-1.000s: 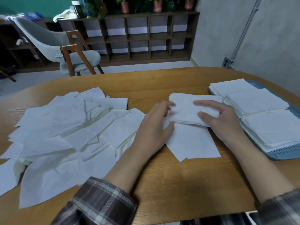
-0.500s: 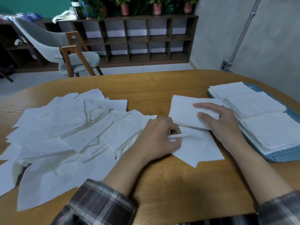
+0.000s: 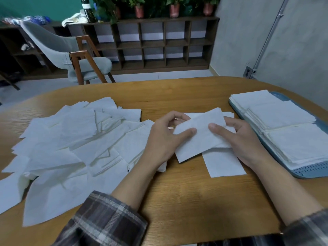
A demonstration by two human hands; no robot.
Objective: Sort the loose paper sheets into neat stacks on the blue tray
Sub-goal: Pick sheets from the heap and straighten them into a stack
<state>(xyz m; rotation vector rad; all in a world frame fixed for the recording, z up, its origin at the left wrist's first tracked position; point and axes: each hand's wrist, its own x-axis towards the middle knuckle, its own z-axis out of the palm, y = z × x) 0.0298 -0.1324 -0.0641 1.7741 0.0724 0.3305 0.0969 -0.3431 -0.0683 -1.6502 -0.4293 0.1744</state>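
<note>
Head view: a person's left hand point(image 3: 165, 137) and right hand point(image 3: 243, 139) each pinch one end of a white paper sheet point(image 3: 200, 137), thumbs on top. They hold it tilted above the tabletop point(image 3: 186, 192), just left of the blue tray point(image 3: 308, 172). More sheets seem to lie under the right hand's fingers, though how many cannot be told. Neat stacks point(image 3: 284, 121) already cover the visible part of the tray, reaching right to its left rim. A single sheet point(image 3: 223, 164) lies flat on the wood left of the tray, below the hands, and a sprawling loose pile point(image 3: 71, 148) spreads well to the tray's left.

The held sheet looks thin and limp. An uneven pull between the two thumbs could crease it or set it down askew. A wrist crossing toward the tray could brush the rim-side stacks and skew their edges. A careless sweep of the left forearm could drag the loose pile off the tabletop.
</note>
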